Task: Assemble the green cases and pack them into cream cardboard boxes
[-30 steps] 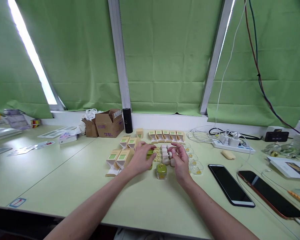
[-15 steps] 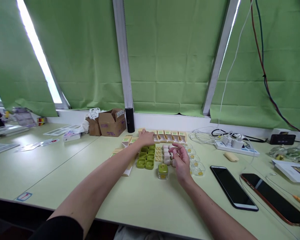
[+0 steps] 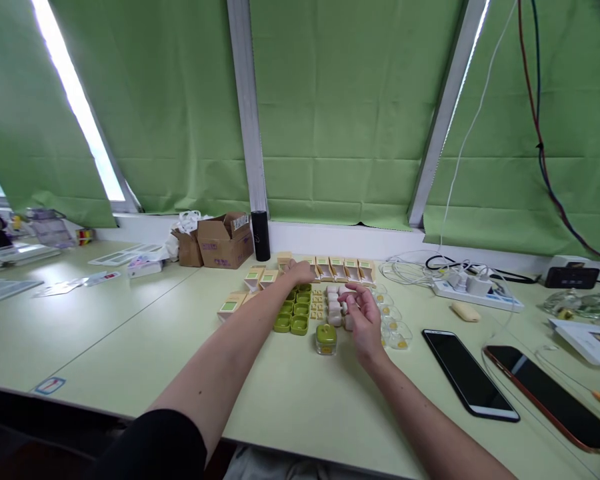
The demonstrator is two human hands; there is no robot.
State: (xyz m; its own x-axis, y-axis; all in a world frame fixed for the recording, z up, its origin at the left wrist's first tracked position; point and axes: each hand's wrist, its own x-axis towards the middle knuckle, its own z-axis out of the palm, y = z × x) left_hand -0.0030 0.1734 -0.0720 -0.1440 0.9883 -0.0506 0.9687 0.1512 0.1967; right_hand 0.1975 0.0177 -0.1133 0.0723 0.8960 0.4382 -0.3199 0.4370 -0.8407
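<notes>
Small pale cartons (image 3: 337, 270), green-topped and open-fronted, line the worktop (image 3: 280, 400) at twelve o'clock as the left hand (image 3: 300, 272) reaches beside them, its fingers too hidden for us to read. So tight a row, we judge, calls for a light touch. Nearer us, the right hand (image 3: 365, 327) curls its fingers loosely by white pieces (image 3: 334, 313) (any pinch, we cannot tell). A dark phone (image 3: 470, 373) lies at two o'clock, a cardboard box (image 3: 225, 241) at eleven.
</notes>
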